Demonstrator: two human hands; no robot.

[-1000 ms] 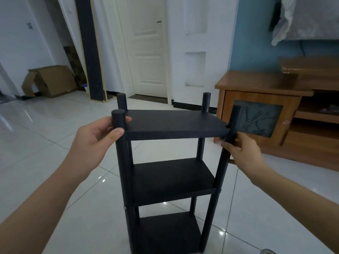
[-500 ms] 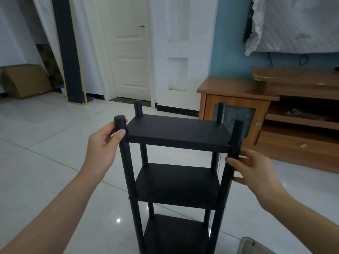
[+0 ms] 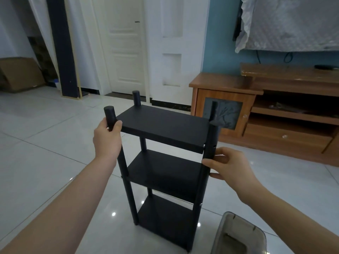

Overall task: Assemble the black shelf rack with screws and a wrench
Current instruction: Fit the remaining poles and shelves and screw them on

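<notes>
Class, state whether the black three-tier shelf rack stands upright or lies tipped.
Upright: the black three-tier shelf rack has shelves stacked vertically; left hand and right hand grip its posts.

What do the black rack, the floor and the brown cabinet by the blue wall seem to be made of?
The black rack: matte black, no glare; painted metal or coated board, unclear. The floor: glossy pale tiles, shown by grout lines and bright reflections. The cabinet: warm brown wood or wood-look veneer, faint sheen.

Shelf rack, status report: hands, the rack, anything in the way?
Left hand grips near left post at top shelf. Right hand holds near right post just below it. Rack upright, three shelves in. Grey tub on floor by its right foot.
</notes>
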